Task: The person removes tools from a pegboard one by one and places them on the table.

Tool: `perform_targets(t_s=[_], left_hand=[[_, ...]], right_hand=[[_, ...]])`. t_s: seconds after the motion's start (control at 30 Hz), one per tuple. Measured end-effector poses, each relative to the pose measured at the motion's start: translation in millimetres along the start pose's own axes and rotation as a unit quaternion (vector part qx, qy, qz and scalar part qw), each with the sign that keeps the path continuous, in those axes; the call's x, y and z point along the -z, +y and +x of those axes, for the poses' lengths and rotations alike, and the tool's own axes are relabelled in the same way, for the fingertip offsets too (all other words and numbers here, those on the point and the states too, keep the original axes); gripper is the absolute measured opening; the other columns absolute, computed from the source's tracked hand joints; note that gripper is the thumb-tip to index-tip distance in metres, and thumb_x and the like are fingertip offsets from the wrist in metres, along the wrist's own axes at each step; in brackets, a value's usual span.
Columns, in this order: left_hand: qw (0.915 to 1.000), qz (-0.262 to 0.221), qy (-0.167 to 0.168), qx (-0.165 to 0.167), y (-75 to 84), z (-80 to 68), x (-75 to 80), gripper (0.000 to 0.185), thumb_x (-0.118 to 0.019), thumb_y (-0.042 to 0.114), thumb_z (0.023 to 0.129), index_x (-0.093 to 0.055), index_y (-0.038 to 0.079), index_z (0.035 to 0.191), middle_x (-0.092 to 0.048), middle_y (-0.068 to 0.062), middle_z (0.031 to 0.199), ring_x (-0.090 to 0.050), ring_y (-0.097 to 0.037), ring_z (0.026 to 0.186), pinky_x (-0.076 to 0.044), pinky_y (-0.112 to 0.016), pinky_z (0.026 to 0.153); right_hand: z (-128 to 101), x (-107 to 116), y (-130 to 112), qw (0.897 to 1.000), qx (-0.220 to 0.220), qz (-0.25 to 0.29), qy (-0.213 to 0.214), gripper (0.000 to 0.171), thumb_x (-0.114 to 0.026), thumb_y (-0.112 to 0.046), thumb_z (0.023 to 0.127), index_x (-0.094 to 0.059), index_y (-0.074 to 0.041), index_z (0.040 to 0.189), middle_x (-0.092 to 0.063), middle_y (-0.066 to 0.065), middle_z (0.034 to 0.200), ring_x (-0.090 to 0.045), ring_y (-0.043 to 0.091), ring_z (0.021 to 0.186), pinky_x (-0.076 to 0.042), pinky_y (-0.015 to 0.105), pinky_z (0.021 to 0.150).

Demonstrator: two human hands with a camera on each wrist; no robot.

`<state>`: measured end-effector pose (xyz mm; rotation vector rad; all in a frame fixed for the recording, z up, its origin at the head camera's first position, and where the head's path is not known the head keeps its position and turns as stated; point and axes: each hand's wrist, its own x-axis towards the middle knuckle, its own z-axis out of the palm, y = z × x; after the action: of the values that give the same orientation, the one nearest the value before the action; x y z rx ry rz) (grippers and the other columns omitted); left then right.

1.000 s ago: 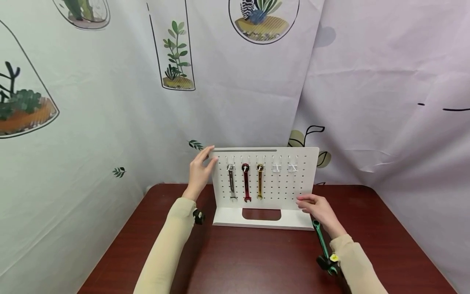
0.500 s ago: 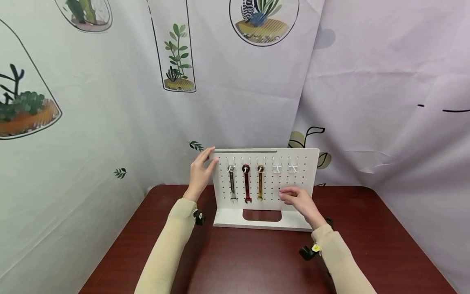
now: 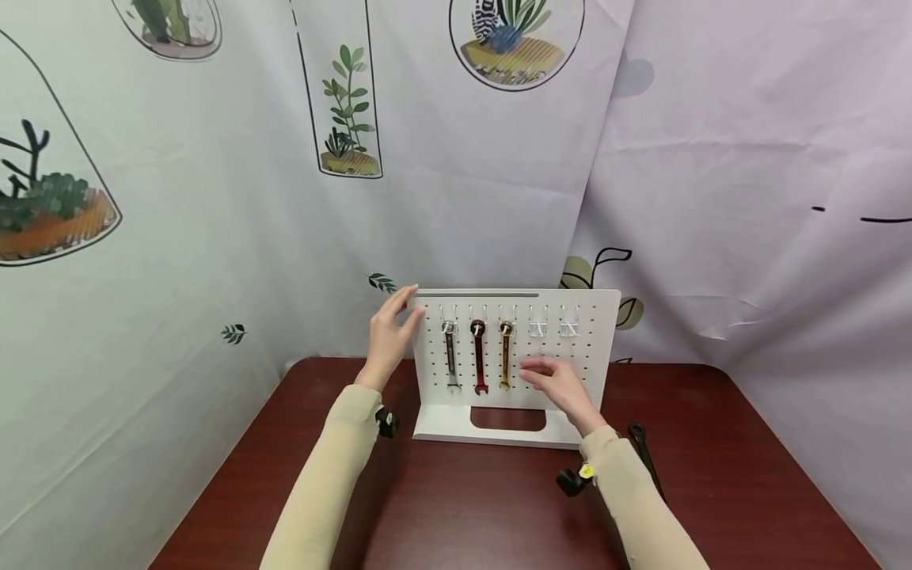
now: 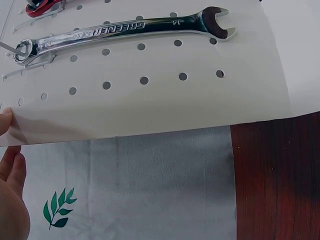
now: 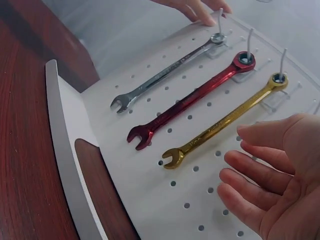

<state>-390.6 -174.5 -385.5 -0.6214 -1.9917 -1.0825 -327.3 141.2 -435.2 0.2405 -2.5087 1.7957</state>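
Observation:
A white pegboard (image 3: 563, 356) stands upright on its base. My left hand (image 3: 387, 332) pinches its upper left edge, thumb on the front face and fingers behind. Three combination wrenches hang by their ring ends from hooks: a silver wrench (image 5: 167, 72), a red wrench (image 5: 192, 100) and a gold wrench (image 5: 227, 122). The silver wrench (image 4: 125, 29) is nearest my left hand in the left wrist view. My right hand (image 5: 280, 175) holds nothing, its fingers loosely extended beside the gold wrench's shaft, in front of the board.
Two bare hooks (image 3: 568, 327) sit on the pegboard to the right of the gold wrench. A dark wrench (image 3: 644, 453) lies on the brown table (image 3: 470, 507), partly hidden by my right forearm. A patterned cloth (image 3: 463, 198) hangs behind the table.
My right hand has moved left across the board's front, from its lower right edge to beside the gold wrench. A green wrench on the table is now hidden behind the right arm. The left hand stays.

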Motion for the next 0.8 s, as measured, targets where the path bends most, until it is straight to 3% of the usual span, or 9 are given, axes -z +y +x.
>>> perform_targets(t_s=[0.47, 0.8], left_hand=[[1.0, -0.003, 0.003, -0.009, -2.9, -1.2, -1.3, 0.046, -0.072, 0.011, 0.094, -0.062, 0.007, 0.138, -0.056, -0.024, 0.139, -0.056, -0.034, 0.126, -0.048, -0.044, 0.1], [0.9998, -0.016, 0.004, -0.012, -2.0, 1.4, -1.0, 0.045, -0.071, 0.009, 0.095, -0.061, 0.007, 0.139, -0.057, -0.02, 0.14, -0.055, -0.032, 0.129, -0.048, -0.038, 0.101]], right_hand=[[10.8, -14.4, -4.8, 1.0, 0.024, 0.007, 0.005, 0.036, -0.071, -0.017, 0.095, -0.066, -0.001, 0.127, -0.07, 0.015, 0.119, -0.067, 0.028, 0.105, -0.054, 0.04, 0.091], [20.0, -18.9, -20.3, 0.999, 0.033, 0.021, 0.015, 0.041, -0.071, -0.018, 0.095, -0.064, 0.002, 0.13, -0.069, 0.019, 0.119, -0.067, 0.03, 0.106, -0.055, 0.04, 0.091]])
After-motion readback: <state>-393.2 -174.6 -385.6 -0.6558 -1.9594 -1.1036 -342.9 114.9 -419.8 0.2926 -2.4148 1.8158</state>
